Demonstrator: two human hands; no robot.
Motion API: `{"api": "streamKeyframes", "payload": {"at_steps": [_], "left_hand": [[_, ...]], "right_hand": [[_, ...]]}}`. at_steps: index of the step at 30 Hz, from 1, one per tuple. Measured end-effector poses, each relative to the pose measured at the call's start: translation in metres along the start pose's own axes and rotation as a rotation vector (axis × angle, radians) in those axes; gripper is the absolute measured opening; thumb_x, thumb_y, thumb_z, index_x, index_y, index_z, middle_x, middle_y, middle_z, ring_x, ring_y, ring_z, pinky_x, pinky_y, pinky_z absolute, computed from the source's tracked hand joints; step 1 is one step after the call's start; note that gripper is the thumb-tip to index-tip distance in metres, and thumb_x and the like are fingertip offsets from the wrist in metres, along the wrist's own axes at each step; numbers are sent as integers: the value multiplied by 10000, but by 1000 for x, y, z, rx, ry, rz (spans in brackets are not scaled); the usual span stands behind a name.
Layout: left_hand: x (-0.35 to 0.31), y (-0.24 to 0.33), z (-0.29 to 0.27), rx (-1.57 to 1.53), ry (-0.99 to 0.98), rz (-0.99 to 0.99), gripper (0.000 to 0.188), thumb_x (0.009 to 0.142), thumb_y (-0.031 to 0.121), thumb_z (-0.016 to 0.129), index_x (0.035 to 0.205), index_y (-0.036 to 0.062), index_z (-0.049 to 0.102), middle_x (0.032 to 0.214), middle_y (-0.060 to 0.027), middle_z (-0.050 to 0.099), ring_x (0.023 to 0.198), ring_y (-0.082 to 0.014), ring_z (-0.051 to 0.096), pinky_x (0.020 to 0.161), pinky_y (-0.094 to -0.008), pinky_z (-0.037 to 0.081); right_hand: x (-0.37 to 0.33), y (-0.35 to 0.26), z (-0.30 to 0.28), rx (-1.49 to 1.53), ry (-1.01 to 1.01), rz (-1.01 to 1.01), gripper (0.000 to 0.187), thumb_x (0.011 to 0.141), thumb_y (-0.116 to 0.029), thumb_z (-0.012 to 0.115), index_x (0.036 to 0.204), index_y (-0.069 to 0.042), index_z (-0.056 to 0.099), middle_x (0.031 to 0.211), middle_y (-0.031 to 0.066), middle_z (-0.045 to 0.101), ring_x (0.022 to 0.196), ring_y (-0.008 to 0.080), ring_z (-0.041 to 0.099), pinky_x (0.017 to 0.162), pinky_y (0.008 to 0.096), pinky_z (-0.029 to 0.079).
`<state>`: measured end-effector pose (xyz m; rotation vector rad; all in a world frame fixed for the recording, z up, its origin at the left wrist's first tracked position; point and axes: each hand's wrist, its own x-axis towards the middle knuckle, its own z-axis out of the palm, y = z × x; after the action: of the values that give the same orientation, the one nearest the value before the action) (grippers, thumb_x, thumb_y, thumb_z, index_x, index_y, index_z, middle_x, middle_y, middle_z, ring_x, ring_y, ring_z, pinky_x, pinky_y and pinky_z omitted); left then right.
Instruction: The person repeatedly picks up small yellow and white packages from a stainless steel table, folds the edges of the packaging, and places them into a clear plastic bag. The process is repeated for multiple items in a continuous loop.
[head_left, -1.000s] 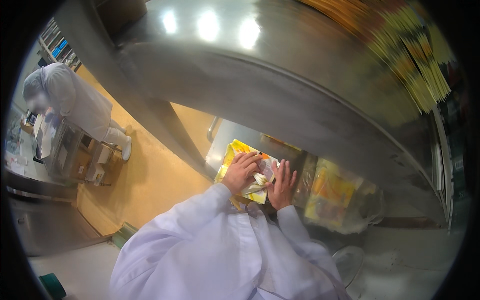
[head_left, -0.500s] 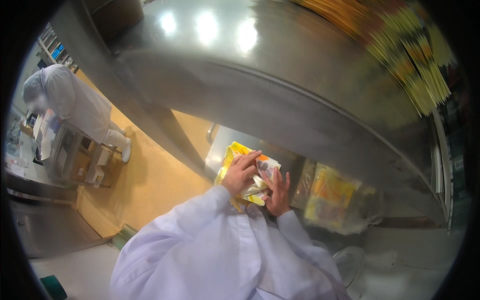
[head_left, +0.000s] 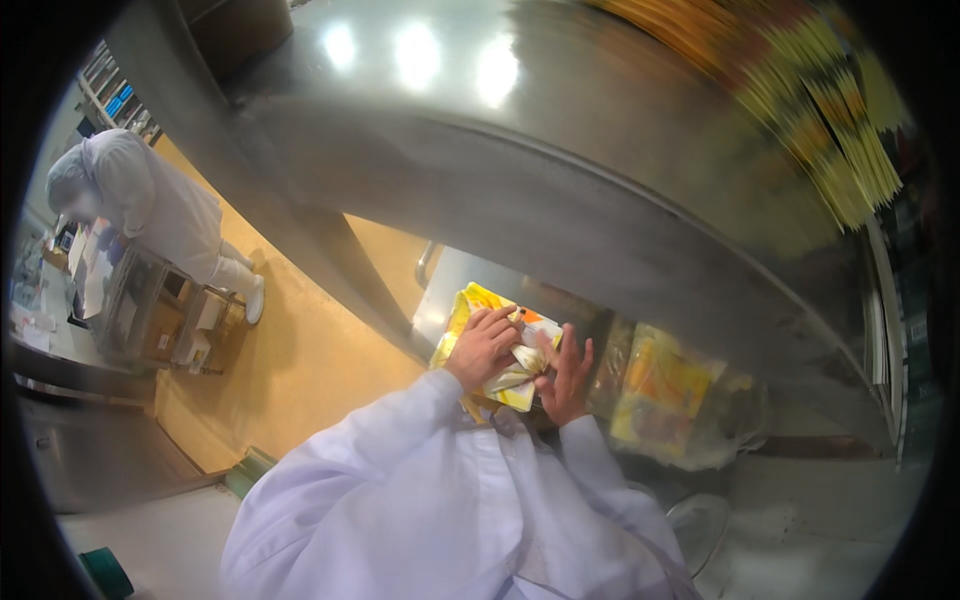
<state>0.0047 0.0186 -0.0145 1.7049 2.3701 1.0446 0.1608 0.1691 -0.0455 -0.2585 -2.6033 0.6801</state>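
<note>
A stack of yellow, orange and white printed pouches [head_left: 478, 297] lies on a metal surface close to my body, under the shelf edge. My left hand [head_left: 485, 345] is on its left side, fingers bent over the upper pouches and holding them. Pale pouch edges [head_left: 528, 362] bunch and fan up between my hands. At the right side of the stack, my right hand [head_left: 567, 380] is open, its fingers spread and the thumb close to the fanned edges. Whether that thumb touches them I cannot tell.
A clear plastic bag with yellow printed packs [head_left: 660, 390] lies to the right. Above, a wide metal shelf [head_left: 440, 150] carries rows of yellow and orange packs [head_left: 800, 110]. At far left a person in white [head_left: 150, 200] bends over a cluttered bench.
My right hand has lifted a little and shifted right off the stack, its fingers spreading. The fanned pouch edges show more. My left hand stays nearly in place.
</note>
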Motion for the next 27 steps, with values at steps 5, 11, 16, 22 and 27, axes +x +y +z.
{"api": "streamKeyframes", "payload": {"at_steps": [5,11,16,22,27], "left_hand": [[-2,-5,9,-13,78,72,356,691,163,738,996,107,563,1239,-32,554,1324,-221,399,1039,-411,325],[2,5,-8,157,-51,4,280,743,219,720,965,129,574,1184,-14,570,1294,-214,435,1050,-428,323],[15,4,-17,7,-57,-20,219,856,303,615,969,117,585,1047,-37,619,1118,-230,531,1055,-431,310],[38,-6,-18,-175,-101,-96,327,946,345,484,1092,77,604,946,-92,646,978,-263,561,1000,-430,332],[39,22,-45,-23,194,103,357,875,341,575,1119,81,594,1110,-112,586,1032,-284,551,1016,-421,329]], "right_hand": [[0,5,9,-175,-42,79,840,946,-617,221,1475,21,86,1417,80,470,1389,302,282,1130,517,15],[-2,0,0,201,-105,-74,941,904,-635,388,1481,-3,-2,1495,192,310,1314,331,405,1126,462,183],[11,-11,7,942,-30,210,1172,753,-421,765,1451,-58,-104,1461,251,297,1240,290,468,1019,374,389],[23,-15,8,931,-60,362,1038,651,-146,870,1417,7,186,1211,150,570,1092,212,568,905,332,465],[40,3,18,766,-151,572,479,661,-92,844,1059,25,605,913,59,680,812,142,637,714,299,515]]}}
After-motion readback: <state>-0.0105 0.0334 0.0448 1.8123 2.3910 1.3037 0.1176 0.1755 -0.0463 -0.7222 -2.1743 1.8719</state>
